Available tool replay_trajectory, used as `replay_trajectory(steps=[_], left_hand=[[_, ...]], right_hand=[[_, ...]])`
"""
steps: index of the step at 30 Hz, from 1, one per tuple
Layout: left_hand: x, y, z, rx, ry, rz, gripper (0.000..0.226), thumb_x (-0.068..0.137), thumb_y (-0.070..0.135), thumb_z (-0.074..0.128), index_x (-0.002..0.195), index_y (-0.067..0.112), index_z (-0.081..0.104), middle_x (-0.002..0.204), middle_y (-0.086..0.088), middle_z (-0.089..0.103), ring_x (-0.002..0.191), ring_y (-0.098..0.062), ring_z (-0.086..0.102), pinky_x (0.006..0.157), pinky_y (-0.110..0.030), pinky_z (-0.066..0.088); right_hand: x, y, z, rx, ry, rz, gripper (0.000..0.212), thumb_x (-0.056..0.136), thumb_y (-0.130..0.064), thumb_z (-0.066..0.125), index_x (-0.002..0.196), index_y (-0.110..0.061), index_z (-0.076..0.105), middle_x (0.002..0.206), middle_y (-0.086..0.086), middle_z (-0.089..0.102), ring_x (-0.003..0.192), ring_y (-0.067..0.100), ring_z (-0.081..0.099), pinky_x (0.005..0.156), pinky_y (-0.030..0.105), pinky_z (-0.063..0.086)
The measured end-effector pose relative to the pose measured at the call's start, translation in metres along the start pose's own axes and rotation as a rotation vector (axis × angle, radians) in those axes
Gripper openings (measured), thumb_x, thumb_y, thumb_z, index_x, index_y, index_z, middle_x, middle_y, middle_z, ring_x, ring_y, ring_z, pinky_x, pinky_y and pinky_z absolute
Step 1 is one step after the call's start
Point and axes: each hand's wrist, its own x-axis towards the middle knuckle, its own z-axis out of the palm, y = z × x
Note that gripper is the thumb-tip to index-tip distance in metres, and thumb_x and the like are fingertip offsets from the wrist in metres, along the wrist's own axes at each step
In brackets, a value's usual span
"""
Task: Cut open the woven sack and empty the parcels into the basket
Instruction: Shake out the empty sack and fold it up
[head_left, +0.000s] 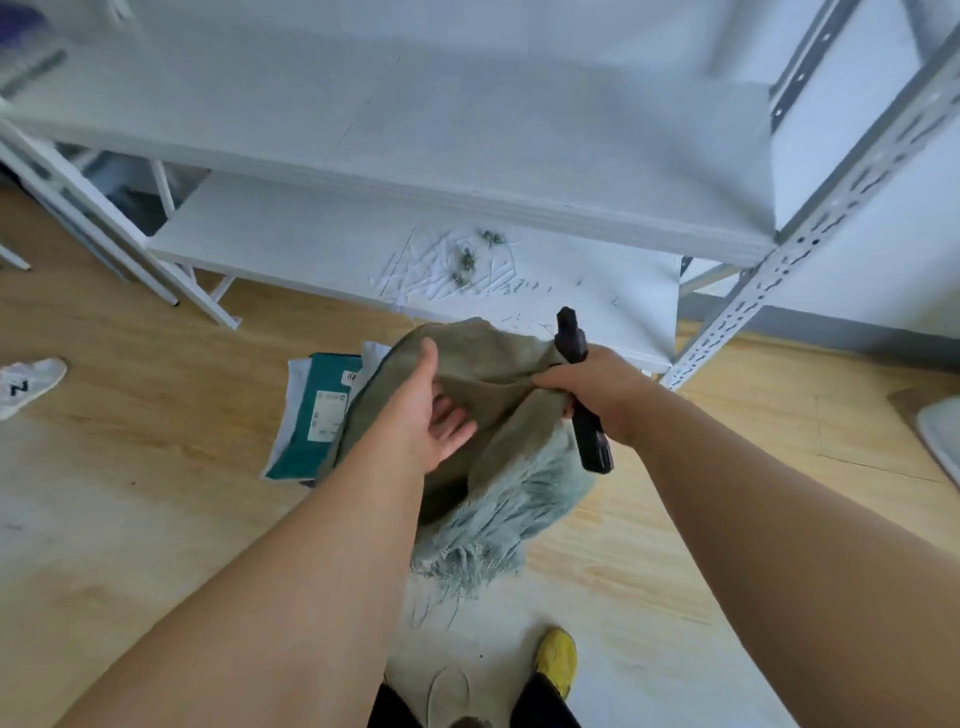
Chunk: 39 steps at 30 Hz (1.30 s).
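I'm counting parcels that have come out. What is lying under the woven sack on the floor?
A teal parcel sticks out from under the woven sack's left edge, with white packaging beneath it. Whatever lies further under or inside the sack is covered.

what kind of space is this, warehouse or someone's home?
Likely a small parcel stockroom: bare white slotted-metal shelving, a teal mailer parcel on the wood-look floor, and a woven sack in the hands.
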Motion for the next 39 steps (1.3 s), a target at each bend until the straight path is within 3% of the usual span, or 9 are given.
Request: replay_trajectory(steps=[7, 10, 13, 16, 20, 25, 31, 36, 39], left_hand=[[-0.015, 0.003, 0.091, 0.287, 0.003, 0.004, 0.039, 0.083, 0.013, 0.064, 0.121, 0.006, 0.062, 0.122, -0.02, 0.063, 0.103, -0.035, 0.065, 0.089, -0.05, 0.053], [-0.022, 0.007, 0.106, 0.274, 0.026, 0.248, 0.042, 0.082, 0.005, 0.061, 0.124, 0.013, 0.057, 0.112, -0.02, 0.066, 0.095, -0.038, 0.067, 0.083, -0.058, 0.054], [-0.032, 0.009, 0.119, 0.218, -0.124, 0.335, 0.026, 0.083, 0.002, 0.063, 0.101, 0.022, 0.064, 0.089, -0.013, 0.073, 0.078, -0.032, 0.072, 0.065, -0.046, 0.059], [-0.049, 0.007, 0.133, 0.255, -0.293, 0.398, 0.027, 0.084, -0.001, 0.062, 0.095, 0.023, 0.066, 0.081, -0.008, 0.076, 0.073, -0.026, 0.074, 0.056, -0.036, 0.058], [-0.061, 0.026, 0.13, 0.483, -0.337, 0.428, 0.034, 0.083, 0.013, 0.069, 0.116, 0.018, 0.063, 0.103, -0.007, 0.073, 0.09, -0.025, 0.071, 0.08, -0.041, 0.058], [-0.071, 0.091, 0.13, 0.592, 0.199, 1.053, 0.055, 0.083, 0.034, 0.067, 0.131, 0.02, 0.044, 0.12, 0.007, 0.052, 0.114, -0.015, 0.053, 0.087, -0.026, 0.041], [-0.076, 0.111, 0.159, 1.258, -0.069, 1.157, 0.062, 0.097, 0.031, 0.046, 0.151, 0.022, 0.019, 0.151, 0.0, 0.037, 0.137, -0.023, 0.035, 0.112, -0.042, 0.028], [-0.078, 0.108, 0.161, 1.652, 0.04, 1.02, 0.036, 0.092, 0.051, 0.047, 0.117, 0.028, 0.057, 0.115, 0.0, 0.063, 0.118, -0.026, 0.053, 0.103, -0.04, 0.031], [-0.077, 0.104, 0.159, 1.457, -0.036, 1.095, 0.012, 0.088, 0.033, 0.06, 0.085, 0.022, 0.058, 0.085, -0.001, 0.059, 0.092, -0.03, 0.06, 0.075, -0.032, 0.042]], right_hand=[[-0.046, -0.024, -0.05, -0.057, -0.425, -0.057, 0.039, 0.074, -0.033, 0.079, 0.103, -0.01, 0.064, 0.065, 0.002, 0.055, 0.049, 0.01, 0.045, 0.051, 0.022, 0.04], [-0.052, -0.033, -0.068, 0.081, 0.022, -0.097, 0.053, 0.072, -0.052, 0.075, 0.109, -0.015, 0.066, 0.082, 0.002, 0.07, 0.046, 0.009, 0.044, 0.048, 0.021, 0.041], [-0.056, -0.034, -0.078, 0.133, 0.442, -0.014, 0.047, 0.064, -0.061, 0.076, 0.083, -0.021, 0.06, 0.053, -0.001, 0.054, 0.038, 0.011, 0.044, 0.04, 0.017, 0.039], [-0.061, -0.042, -0.069, 0.306, 0.363, 0.069, 0.055, 0.055, -0.06, 0.081, 0.075, -0.013, 0.06, 0.045, 0.0, 0.051, 0.04, 0.016, 0.047, 0.052, 0.028, 0.043], [-0.065, -0.059, -0.062, 0.478, 0.421, -0.106, 0.019, 0.077, -0.008, 0.072, 0.076, -0.007, 0.053, 0.049, 0.006, 0.044, 0.041, 0.017, 0.041, 0.051, 0.03, 0.039], [-0.087, -0.072, -0.067, 0.244, 0.47, -0.241, 0.023, 0.077, 0.004, 0.06, 0.065, -0.012, 0.049, 0.052, 0.005, 0.049, 0.048, 0.018, 0.046, 0.056, 0.029, 0.042], [-0.112, -0.066, -0.062, 0.076, 0.43, -0.325, 0.029, 0.078, 0.008, 0.056, 0.06, -0.013, 0.046, 0.046, -0.004, 0.048, 0.043, 0.009, 0.043, 0.048, 0.019, 0.035], [-0.125, -0.052, -0.059, 0.028, 0.453, -0.334, 0.032, 0.08, 0.009, 0.056, 0.061, -0.015, 0.047, 0.046, -0.012, 0.049, 0.044, 0.002, 0.044, 0.042, 0.01, 0.033], [-0.125, -0.047, -0.06, 0.005, 0.646, -0.326, 0.024, 0.077, -0.011, 0.07, 0.089, -0.03, 0.061, 0.079, -0.011, 0.059, 0.074, 0.007, 0.057, 0.065, 0.016, 0.043]])
